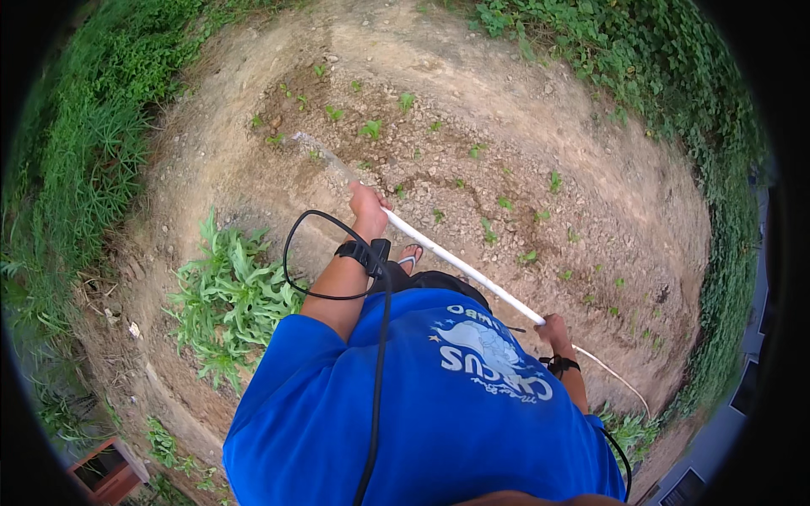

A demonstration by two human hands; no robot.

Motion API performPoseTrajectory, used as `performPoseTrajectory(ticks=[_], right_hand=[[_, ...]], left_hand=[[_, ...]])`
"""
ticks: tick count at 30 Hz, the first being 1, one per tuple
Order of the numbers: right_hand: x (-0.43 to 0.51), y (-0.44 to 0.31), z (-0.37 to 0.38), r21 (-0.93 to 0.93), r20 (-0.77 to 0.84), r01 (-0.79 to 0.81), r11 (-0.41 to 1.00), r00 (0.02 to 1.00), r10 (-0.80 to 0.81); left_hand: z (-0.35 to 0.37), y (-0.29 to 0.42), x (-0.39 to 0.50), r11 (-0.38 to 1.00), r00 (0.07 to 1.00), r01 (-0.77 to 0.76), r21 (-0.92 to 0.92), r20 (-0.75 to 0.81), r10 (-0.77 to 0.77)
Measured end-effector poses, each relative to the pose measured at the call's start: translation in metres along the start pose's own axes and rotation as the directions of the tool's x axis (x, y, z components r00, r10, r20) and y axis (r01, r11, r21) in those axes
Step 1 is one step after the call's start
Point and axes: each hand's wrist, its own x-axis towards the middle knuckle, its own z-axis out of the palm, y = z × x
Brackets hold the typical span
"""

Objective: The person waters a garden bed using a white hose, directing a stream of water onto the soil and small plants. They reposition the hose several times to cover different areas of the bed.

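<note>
My left hand is closed around the front end of a long white hose. From that end a stream of water arcs onto the soil among small green seedlings. Lower down, my right hand grips the same hose, which trails behind it to the right rim of the picture. Between the two hands the hose runs straight and slanted in front of my blue shirt. Darker, wet soil lies around the seedlings at the far left of the bed.
A leafy plant grows close by my left forearm. A black cable loops from a device on my left wrist. Dense vines border the right, and feathery green plants the left. My sandaled foot stands beside the bed.
</note>
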Motion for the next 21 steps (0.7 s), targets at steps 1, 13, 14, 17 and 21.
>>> performPoseTrajectory(ticks=[1, 13, 14, 17, 21], right_hand=[[0.0, 0.001, 0.001, 0.012, -0.013, 0.014, 1.0, 1.0, -0.014], [-0.007, -0.003, 0.007, -0.003, -0.045, -0.022, 1.0, 0.999, 0.022], [-0.008, -0.004, 0.005, 0.013, -0.047, -0.025, 1.0, 0.999, 0.026], [-0.008, -0.007, 0.003, -0.001, -0.054, -0.016, 1.0, 0.998, 0.016], [-0.004, -0.006, 0.006, -0.034, -0.042, -0.023, 0.999, 0.999, 0.021]], left_hand=[[0.003, 0.001, -0.001, 1.0, 1.0, 0.001, 0.005, 0.006, -0.001], [0.036, 0.004, -0.007, 0.999, 0.999, -0.014, 0.049, 0.04, 0.012], [0.037, 0.004, -0.007, 0.998, 0.999, -0.02, 0.051, 0.045, 0.018], [0.038, 0.005, -0.007, 0.997, 0.999, -0.018, 0.078, 0.041, 0.015], [0.034, 0.007, -0.005, 0.999, 0.999, -0.003, 0.046, 0.054, 0.0]])
